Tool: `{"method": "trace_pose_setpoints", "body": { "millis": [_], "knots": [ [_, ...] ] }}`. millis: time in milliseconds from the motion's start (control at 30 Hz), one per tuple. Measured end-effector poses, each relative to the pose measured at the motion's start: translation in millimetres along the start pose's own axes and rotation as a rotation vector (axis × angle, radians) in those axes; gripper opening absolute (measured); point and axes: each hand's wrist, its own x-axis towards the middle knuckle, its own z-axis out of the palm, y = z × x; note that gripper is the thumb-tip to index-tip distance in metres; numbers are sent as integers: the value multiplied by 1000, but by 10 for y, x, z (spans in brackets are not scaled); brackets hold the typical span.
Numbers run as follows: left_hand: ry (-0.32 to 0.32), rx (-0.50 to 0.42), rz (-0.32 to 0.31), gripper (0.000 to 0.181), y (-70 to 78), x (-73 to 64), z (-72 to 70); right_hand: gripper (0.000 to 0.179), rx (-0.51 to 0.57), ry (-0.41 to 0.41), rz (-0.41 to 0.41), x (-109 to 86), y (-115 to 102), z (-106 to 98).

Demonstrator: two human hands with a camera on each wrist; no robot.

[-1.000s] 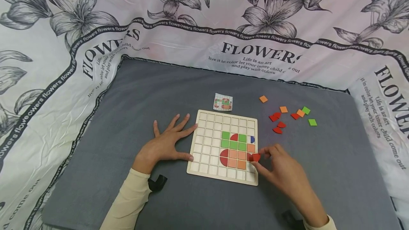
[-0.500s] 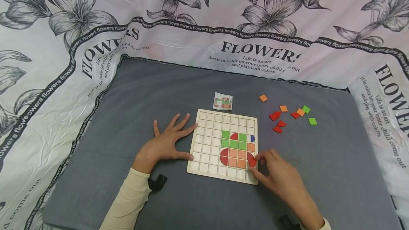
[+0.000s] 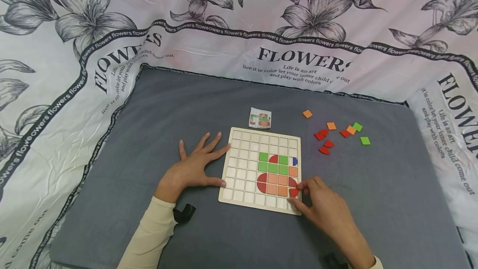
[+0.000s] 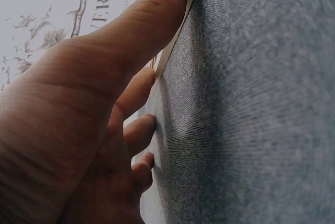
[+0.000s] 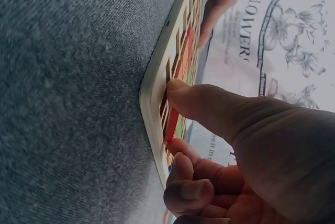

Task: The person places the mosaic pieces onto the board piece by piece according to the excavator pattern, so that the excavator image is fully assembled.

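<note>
Red quarter piece (image 3: 293,193) is sitting at the near right part of the grid board (image 3: 242,163), in or over the rightmost column's cell, second from the board's near edge. The relation that matters most here seems to be between this piece and that cell: in the right wrist view the piece is showing what looks like a tilted edge against the board's ribs, and whether any of it is lying flat in the cell is hard to tell. That edge is running from thumb towards index finger, so the piece is lying directly between the fingers.

The right hand (image 3: 330,211) is by far the nearer one. It is hanging just off the board's right edge, thumb and index finger pinching the piece in a narrow grip, while the remaining fingers are curling towards the palm. The left hand (image 3: 194,168) is resting at the board's left edge, its fingers spreading wide and holding nothing, with thumb and index fingertips touching the rim.

Within the board, another red quarter (image 3: 293,182) is occupying the cell just beyond the held piece, and an orange tile (image 3: 282,190) is filling the cell to its left. On the desk (image 3: 209,235), a picture card (image 3: 260,118) is lying just past the board's far edge, and loose red pieces (image 3: 324,150) are lying to the board's right.
</note>
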Motion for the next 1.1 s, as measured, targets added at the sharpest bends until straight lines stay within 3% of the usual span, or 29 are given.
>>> {"method": "trace_pose_setpoints", "body": {
  "millis": [1100],
  "knots": [
    [-3,1,-9,111,-7,-7,-2,37,12,47,-10,-3,33,10]
  ]
}}
